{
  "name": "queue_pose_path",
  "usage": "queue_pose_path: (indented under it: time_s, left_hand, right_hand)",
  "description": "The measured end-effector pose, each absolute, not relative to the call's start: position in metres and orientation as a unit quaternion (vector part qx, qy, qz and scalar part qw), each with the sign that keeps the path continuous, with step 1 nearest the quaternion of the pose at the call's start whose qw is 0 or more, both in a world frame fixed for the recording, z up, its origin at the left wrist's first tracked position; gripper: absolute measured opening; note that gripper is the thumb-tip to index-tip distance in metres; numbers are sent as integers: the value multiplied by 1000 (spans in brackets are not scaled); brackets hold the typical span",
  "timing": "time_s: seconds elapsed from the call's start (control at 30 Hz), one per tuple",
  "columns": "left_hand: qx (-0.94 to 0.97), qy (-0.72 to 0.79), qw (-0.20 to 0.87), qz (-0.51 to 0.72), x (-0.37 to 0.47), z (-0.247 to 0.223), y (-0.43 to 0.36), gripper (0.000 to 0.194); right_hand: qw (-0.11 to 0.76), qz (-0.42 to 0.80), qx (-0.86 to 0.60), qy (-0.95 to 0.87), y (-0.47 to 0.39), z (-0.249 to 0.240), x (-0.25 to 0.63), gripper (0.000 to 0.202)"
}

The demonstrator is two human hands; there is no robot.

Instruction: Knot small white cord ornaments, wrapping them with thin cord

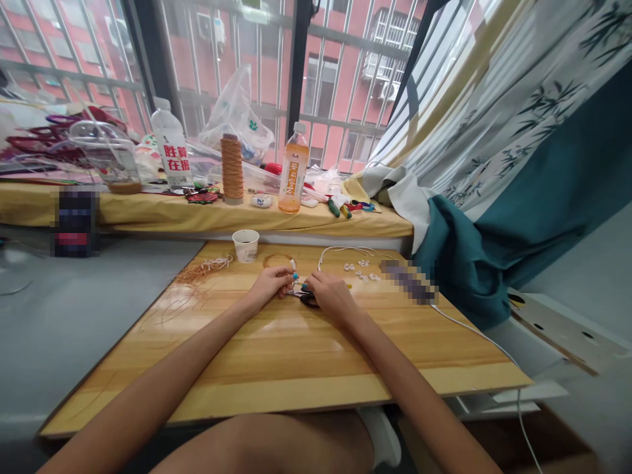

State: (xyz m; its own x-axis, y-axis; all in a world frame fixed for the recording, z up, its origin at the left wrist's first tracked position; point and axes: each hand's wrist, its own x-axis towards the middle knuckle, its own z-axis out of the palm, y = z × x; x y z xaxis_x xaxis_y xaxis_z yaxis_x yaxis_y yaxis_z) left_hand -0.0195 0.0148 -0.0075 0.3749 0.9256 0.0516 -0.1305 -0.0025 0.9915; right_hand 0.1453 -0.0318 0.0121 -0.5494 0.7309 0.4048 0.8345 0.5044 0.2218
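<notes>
My left hand is closed in a pinch near the middle of the wooden table, with a small white piece showing at its fingertips. Close beside it, my right hand is curled around a thin tool whose yellow end pokes out on the right. Both hands meet at the fingertips, where fine details are too small to make out. Under the right hand lies a pair of scissors with black handles. Behind the left hand a loop of brown cord rests on the table.
A paper cup stands at the table's back, beside brown thread scraps. Several small white pieces and a white cable lie to the right. On the sill stand a thread cone, an orange drink bottle and a clear bottle.
</notes>
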Motion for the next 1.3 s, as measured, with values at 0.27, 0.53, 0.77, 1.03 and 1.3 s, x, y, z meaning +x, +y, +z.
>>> queue_pose_path:
  time_s: [0.27, 0.53, 0.77, 1.03, 1.3]
  left_hand:
    - [540, 351, 603, 471, -25, -10, 21, 26]
    - [545, 355, 603, 462, -22, -14, 24, 25]
    - [548, 357, 602, 458, -23, -13, 23, 25]
    - [553, 354, 601, 455, -23, -13, 22, 25]
    - [556, 356, 601, 451, -22, -13, 23, 25]
  right_hand:
    - [245, -170, -759, -580, -66, 29, 249, 37]
    - [165, -77, -917, -354, -97, 21, 346, 51]
    - [145, -54, -905, -396, -85, 16, 345, 50]
    - [150, -42, -907, -392, -88, 18, 342, 49]
    - [197, -86, -900, -380, -92, 27, 324, 46]
